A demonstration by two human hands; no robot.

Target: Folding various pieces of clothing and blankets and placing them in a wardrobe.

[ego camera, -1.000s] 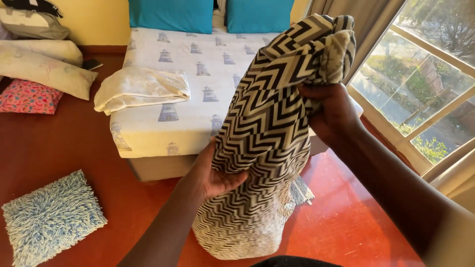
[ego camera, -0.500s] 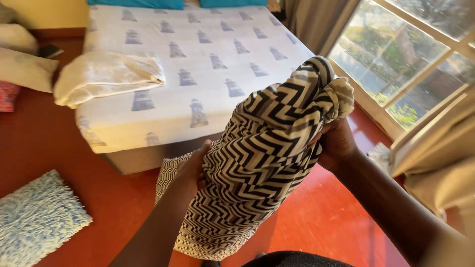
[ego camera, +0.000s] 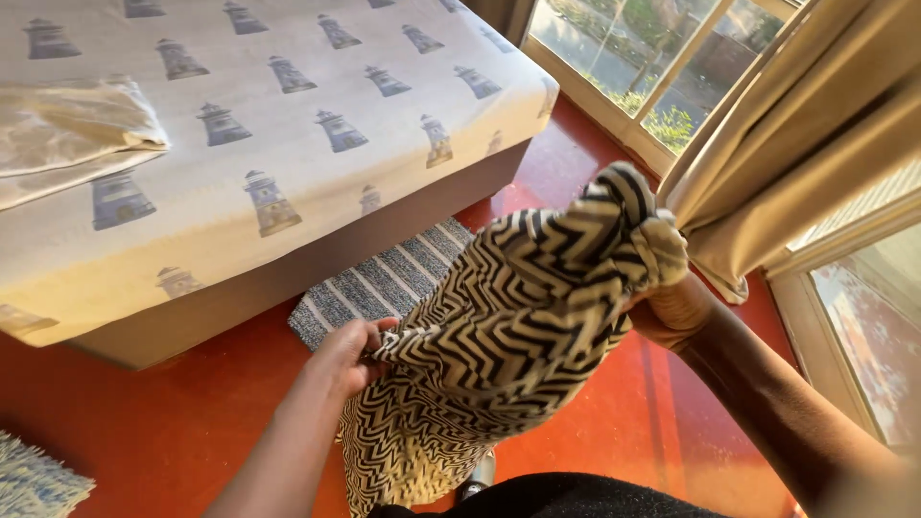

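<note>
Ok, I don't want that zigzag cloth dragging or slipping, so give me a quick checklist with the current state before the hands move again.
1. Left hand has hold of the zigzag cloth: ok, fingers pinch a fold at its left side.
2. Right hand has hold: ok, it grips under the bunched top end.
3. Cloth off the floor: cannot tell, its lower end hangs low and runs out of view.
4. Cloth apart from the curtain: not ok, the bunched end sits right against it.
5. Striped rug lies flat: ok where visible.
6. Bed has bare room: ok, only a folded cream cloth at the left.
</note>
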